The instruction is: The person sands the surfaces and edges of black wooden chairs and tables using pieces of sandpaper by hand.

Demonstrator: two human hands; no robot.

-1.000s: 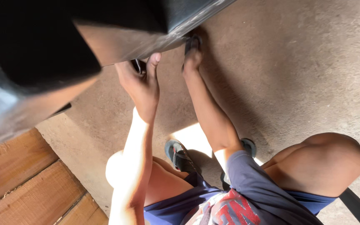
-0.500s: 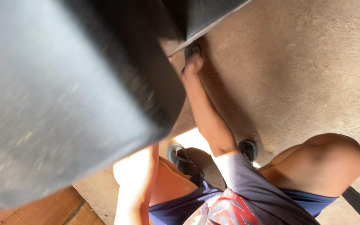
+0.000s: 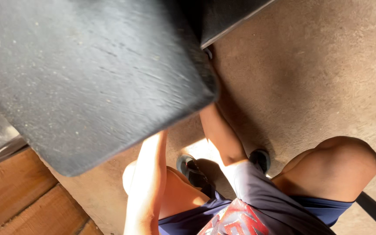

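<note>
Both hands are hidden behind the blurred dark grey panel (image 3: 88, 82); only the forearms show below it, so each grip cannot be judged.

No packages, labels, signs or screens in view. Nearest to it: a red and white printed patch on the person's shirt (image 3: 236, 219), bottom centre, too blurred and cropped to make out.

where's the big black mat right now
In the head view the black mat fills the upper left, raised close to the camera above the concrete floor. It hides both hands; the two forearms run up under its lower right edge, with wooden planks at lower left.
</note>
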